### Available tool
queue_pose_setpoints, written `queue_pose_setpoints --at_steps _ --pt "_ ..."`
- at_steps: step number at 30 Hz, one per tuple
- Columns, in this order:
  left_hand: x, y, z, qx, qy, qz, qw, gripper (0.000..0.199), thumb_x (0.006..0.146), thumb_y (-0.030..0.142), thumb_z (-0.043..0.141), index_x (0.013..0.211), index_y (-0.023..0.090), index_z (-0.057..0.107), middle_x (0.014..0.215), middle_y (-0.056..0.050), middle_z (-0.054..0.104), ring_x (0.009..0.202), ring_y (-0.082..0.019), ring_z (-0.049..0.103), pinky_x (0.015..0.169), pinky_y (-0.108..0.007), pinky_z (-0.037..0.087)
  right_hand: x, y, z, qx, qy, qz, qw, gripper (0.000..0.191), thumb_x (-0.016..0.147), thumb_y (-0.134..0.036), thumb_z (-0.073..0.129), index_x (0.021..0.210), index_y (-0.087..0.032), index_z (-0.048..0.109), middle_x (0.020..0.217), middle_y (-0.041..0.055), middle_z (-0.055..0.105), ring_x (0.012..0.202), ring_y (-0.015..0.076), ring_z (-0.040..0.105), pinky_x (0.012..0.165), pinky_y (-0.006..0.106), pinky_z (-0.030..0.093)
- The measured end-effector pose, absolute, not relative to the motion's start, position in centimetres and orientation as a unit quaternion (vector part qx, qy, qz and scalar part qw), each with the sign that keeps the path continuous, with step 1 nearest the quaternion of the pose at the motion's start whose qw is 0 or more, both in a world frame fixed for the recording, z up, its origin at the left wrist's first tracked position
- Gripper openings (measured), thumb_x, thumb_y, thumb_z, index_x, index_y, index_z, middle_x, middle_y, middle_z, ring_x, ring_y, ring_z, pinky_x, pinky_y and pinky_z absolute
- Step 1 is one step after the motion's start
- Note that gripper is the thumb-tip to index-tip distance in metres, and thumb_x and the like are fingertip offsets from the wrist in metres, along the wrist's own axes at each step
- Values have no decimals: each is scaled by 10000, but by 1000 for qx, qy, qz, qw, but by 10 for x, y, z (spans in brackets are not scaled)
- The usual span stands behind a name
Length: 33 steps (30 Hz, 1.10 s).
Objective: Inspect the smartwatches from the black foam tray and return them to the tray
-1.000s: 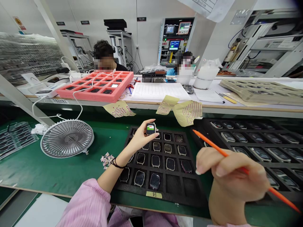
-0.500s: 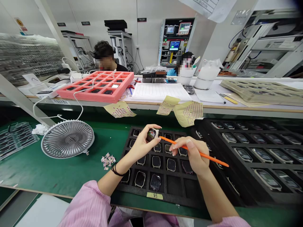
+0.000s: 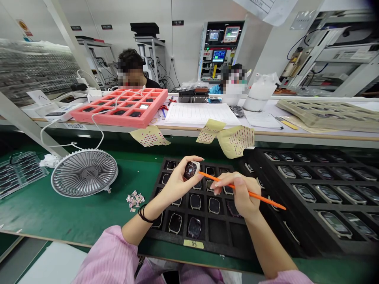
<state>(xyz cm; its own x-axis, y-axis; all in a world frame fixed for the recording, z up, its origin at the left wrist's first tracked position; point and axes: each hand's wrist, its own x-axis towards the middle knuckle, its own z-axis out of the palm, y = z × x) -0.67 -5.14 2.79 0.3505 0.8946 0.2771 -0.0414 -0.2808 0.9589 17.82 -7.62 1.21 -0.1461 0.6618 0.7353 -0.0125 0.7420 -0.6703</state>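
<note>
A square smartwatch body (image 3: 190,170) with a lit dark screen and pale casing sits between the thumb and fingers of my left hand (image 3: 177,177). My right hand (image 3: 243,192) grips a thin orange stick (image 3: 268,201), pen-fashion. The stick's tip is at the watch's right side; whether it touches cannot be told. Below both hands lies a black foam tray (image 3: 217,232) with watch bodies in most of its pockets. One of them, a dark watch (image 3: 194,228), rests in the front row beside vacant pockets.
A round grey fan (image 3: 85,173) and small label scraps (image 3: 135,200) lie to the left. Another black tray of watches (image 3: 328,193) stands at right. Dotted yellow sheets (image 3: 236,141) hang from the shelf, which carries a pink foam tray (image 3: 121,106). Two people sit beyond.
The watch's screen has turned more toward me and now shows a lit dial. The stick's tip has shifted very slightly. Both hands keep their holds.
</note>
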Motion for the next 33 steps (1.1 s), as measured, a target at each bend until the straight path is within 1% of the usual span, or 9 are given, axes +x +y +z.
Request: queue_pose_setpoints --at_steps 3,7,11,16,18,21,28,30,33 --pt "-7 -52 28 670 334 456 481 345 862 273 606 1190 188 541 807 24 480 628 -81 405 562 -201 347 177 -77 12 -239 -700 260 620 389 1016 -188 347 859 -198 703 677 16 670 589 127 620 528 254 500" --pt "-7 -53 27 692 344 446 451 364 873 279 599 1222 196 535 899 -3 536 705 -100 467 611 -210 392 176 -77 11 -245 -702 255 618 374 1012 -178 355 848 -196 690 685 15 677 577 126 617 525 260 501" --pt "-6 -54 26 687 344 442 463 412 871 299 615 1262 218 513 972 -19 562 786 -121 524 656 -219 439 178 -76 13 -247 -704 258 613 380 1013 -188 358 834 -190 694 678 18 680 563 126 618 520 266 505" --pt "-8 -52 24 684 345 393 509 690 834 254 658 1441 264 330 998 -33 565 787 -135 569 657 -242 493 186 -77 19 -252 -666 254 655 412 1011 -243 372 798 -174 717 680 46 705 538 147 622 498 297 504" --pt "-9 -52 23 697 347 378 500 729 833 226 647 1471 273 297 1065 -57 572 812 -147 591 665 -257 513 190 -78 22 -261 -644 245 677 414 1004 -258 388 775 -172 722 666 49 708 532 157 624 475 302 493" --pt "-9 -52 23 706 347 386 482 695 839 196 625 1463 259 326 1129 -81 588 855 -161 615 672 -258 522 195 -82 28 -261 -623 230 700 400 993 -265 414 768 -176 732 667 44 717 519 162 628 453 304 483" --pt "-7 -54 23 707 336 407 471 659 830 170 619 1434 245 369 1125 -78 607 851 -157 631 655 -245 516 198 -85 31 -270 -613 218 710 388 980 -292 443 755 -193 742 618 39 694 504 177 633 445 325 486" --pt "-8 -54 23 711 338 409 462 630 828 184 626 1413 231 395 1088 -72 613 818 -150 628 651 -249 517 198 -84 32 -266 -613 215 713 374 974 -290 457 751 -195 743 582 33 672 506 184 642 437 322 485" --pt "-7 -59 23 740 344 381 435 570 805 218 669 1340 203 474 1046 -65 621 687 -115 596 615 -251 511 197 -87 37 -265 -597 211 727 374 965 -305 479 721 -193 738 531 25 638 500 193 652 427 320 487"
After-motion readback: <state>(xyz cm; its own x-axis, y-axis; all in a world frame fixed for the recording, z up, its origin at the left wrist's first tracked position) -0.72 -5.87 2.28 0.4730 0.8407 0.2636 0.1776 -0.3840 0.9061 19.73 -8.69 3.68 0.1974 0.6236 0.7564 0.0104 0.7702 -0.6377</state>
